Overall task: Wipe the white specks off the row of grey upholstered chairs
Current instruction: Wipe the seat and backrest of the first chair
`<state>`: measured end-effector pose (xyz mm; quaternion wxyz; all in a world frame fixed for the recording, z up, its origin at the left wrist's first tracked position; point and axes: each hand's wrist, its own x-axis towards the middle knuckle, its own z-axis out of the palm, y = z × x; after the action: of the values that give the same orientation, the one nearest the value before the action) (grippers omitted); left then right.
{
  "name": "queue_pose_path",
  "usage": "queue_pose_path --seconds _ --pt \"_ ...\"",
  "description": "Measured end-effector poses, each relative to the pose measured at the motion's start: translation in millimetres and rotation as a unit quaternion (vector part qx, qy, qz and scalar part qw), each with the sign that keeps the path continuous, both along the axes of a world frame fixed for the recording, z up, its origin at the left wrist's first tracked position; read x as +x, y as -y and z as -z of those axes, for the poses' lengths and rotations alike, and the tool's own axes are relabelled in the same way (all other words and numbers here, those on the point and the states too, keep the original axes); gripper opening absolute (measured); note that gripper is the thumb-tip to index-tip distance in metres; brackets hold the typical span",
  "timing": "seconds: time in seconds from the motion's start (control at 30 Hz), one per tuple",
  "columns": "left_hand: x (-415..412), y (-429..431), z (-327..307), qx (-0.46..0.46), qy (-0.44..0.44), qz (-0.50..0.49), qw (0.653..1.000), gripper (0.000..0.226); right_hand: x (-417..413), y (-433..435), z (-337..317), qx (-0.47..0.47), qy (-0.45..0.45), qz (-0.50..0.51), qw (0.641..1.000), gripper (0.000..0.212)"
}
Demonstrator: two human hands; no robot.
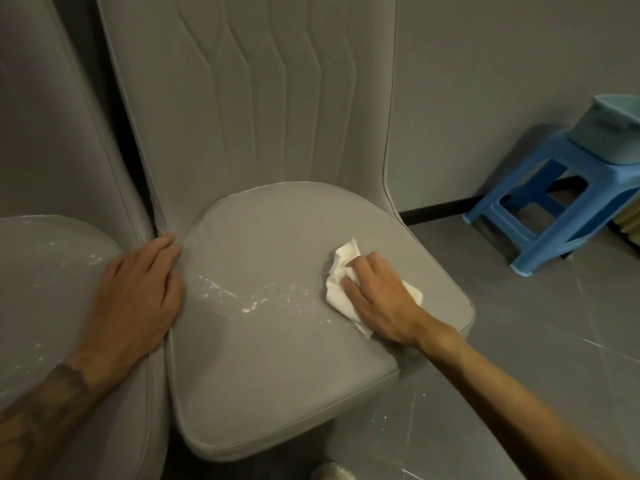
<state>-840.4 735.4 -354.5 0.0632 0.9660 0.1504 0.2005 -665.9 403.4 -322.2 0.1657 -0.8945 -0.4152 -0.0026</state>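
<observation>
A grey upholstered chair [277, 358] fills the middle, with a trail of white specks [249, 299] across its seat. My right hand [377, 299] presses a crumpled white cloth [341, 271] flat on the right part of that seat, to the right of the specks. My left hand [138, 292] rests with straight fingers over the seam between this chair and a second grey chair [38, 299] at the left. That left seat carries more white specks [93, 259].
A blue plastic stool [540, 209] stands on the grey tiled floor [536, 341] at the right, with a pale blue-green bin [609, 133] on top. A grey wall lies behind. A few white specks dot the floor by the chair's front.
</observation>
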Motion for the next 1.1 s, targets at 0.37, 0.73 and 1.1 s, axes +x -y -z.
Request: queue_pose_path --seconds 0.37,0.73,1.1 --pt "1 0 0 -0.002 0.001 0.002 1.0 0.05 -35 6 6 0.018 0.006 0.027 0.999 0.028" --pt "-1 5 -5 -0.008 -0.005 -0.011 1.0 0.049 -36 10 8 0.031 0.034 0.08 0.996 0.03" --pt "-4 12 -15 -0.013 -0.021 -0.022 0.999 0.049 -33 -31 5 0.011 0.011 0.011 1.0 0.029"
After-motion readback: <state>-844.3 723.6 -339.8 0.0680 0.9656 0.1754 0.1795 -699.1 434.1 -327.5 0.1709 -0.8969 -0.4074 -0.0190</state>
